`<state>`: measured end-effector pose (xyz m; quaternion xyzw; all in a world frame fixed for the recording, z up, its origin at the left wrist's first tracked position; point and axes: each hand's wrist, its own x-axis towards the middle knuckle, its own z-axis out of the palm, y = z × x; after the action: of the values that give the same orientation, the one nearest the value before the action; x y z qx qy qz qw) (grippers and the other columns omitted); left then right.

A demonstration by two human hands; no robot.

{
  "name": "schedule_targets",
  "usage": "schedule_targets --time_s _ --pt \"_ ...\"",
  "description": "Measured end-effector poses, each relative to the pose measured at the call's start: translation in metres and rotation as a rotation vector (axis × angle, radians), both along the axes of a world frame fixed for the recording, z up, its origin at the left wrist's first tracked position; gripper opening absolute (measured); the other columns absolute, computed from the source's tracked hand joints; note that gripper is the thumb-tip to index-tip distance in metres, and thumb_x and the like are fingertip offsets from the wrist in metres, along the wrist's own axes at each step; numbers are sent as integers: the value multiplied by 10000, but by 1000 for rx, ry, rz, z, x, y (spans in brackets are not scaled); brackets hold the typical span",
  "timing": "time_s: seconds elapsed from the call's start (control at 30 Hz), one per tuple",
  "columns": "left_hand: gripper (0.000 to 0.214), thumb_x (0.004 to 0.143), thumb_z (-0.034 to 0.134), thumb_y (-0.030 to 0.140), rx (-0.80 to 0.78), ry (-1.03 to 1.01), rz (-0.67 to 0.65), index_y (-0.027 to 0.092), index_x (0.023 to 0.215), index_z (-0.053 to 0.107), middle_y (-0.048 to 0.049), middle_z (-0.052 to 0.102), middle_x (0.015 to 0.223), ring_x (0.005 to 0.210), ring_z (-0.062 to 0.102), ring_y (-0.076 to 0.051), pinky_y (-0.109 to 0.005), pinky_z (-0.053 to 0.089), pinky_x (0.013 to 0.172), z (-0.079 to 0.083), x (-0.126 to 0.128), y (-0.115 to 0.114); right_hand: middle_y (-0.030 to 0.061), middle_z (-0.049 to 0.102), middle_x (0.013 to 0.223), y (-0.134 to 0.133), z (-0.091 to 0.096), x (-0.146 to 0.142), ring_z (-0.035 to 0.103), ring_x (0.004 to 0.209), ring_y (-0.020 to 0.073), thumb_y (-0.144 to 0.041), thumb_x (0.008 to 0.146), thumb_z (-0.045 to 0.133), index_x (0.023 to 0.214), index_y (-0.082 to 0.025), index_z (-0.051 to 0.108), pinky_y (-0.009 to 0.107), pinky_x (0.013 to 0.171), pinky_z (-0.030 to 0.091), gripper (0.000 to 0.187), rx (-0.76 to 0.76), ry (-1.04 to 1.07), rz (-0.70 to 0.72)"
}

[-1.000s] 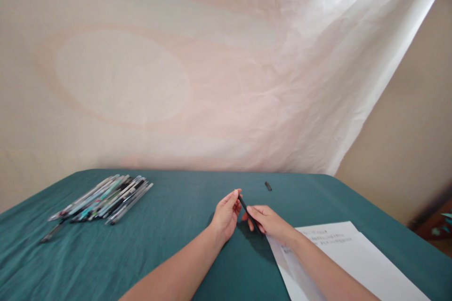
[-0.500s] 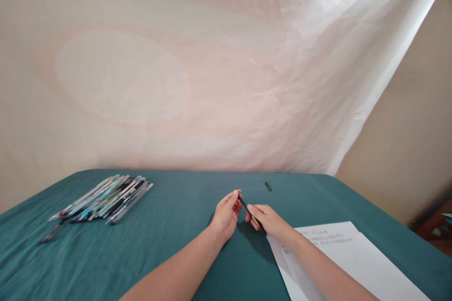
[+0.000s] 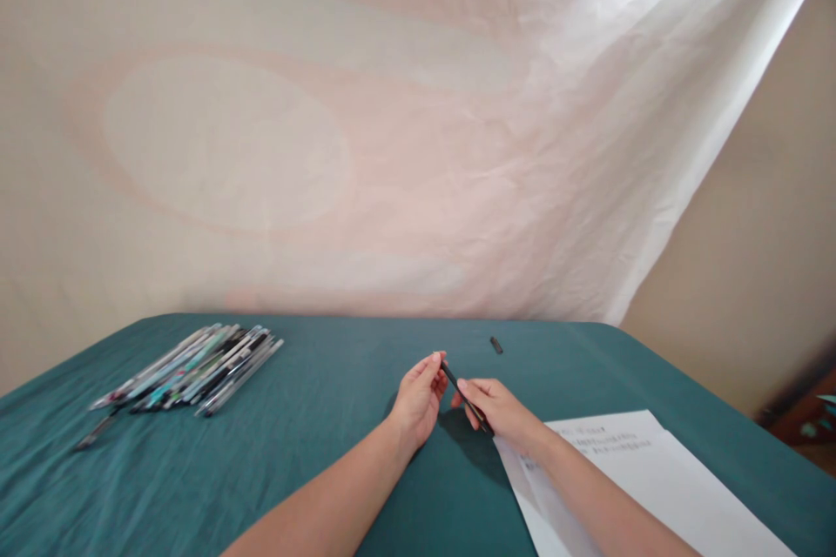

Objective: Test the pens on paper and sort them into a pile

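Note:
A slim black pen (image 3: 453,379) slants between my two hands above the cloth. My left hand (image 3: 420,396) pinches its far end between thumb and fingers. Closer to me, my right hand (image 3: 487,405) is closed round the pen's lower part, its forearm crossing over the paper. A small black pen cap (image 3: 496,345) lies on the cloth beyond my right hand, touching neither hand. The tip under my left fingers is too small to make out.
Many pens (image 3: 196,370) lie side by side at the left, one darker pen (image 3: 97,432) poking out toward me. White paper sheets (image 3: 679,496) with blurred lines of writing lie at the right. The table (image 3: 326,452) has a green cloth; a pale hanging sheet (image 3: 392,148) stands behind.
The pen has turned slightly in my fingers, and a light streak on it no longer shows. Both hands stay in nearly the same place.

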<state>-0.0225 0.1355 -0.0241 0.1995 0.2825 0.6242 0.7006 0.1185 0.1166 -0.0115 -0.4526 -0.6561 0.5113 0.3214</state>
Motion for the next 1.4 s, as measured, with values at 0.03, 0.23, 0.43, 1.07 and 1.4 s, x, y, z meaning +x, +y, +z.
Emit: schedule_targets --time_s 0.03,0.23,0.43,1.07,1.4 --pt "155 692 678 208 6 -1 0 133 822 639 -18 623 699 560 541 -46 -150 453 569 0 0 0 -40 479 455 0 -1 0 347 402 74 -568 788 419 681 -159 565 205 424 230 447 26 0 -15" --pt "179 683 685 219 14 -8 -5 129 832 643 -23 626 703 565 541 -48 -152 454 577 2 0 -1 -51 475 507 1 -3 -1 340 455 69 -508 727 558 616 -174 472 198 452 237 363 84 -10 -49" --pt "194 706 664 223 -5 12 30 142 881 640 -20 619 730 533 520 -32 -139 430 515 3 -4 3 -53 478 500 -1 1 -1 348 449 71 -502 724 561 611 -178 463 203 457 245 357 61 -5 -30" --pt "298 578 727 358 69 219 18 123 712 600 33 520 574 504 457 -44 -171 354 506 5 -1 -2 -54 492 517 -1 -1 -1 320 379 46 -511 759 510 658 -176 466 178 374 219 352 12 22 -5" --pt "292 595 685 368 26 221 309 133 644 520 48 474 544 494 435 -53 -173 335 470 9 -11 11 -45 507 505 0 -1 -2 367 435 60 -450 737 567 638 -164 486 180 426 251 313 67 -95 48"
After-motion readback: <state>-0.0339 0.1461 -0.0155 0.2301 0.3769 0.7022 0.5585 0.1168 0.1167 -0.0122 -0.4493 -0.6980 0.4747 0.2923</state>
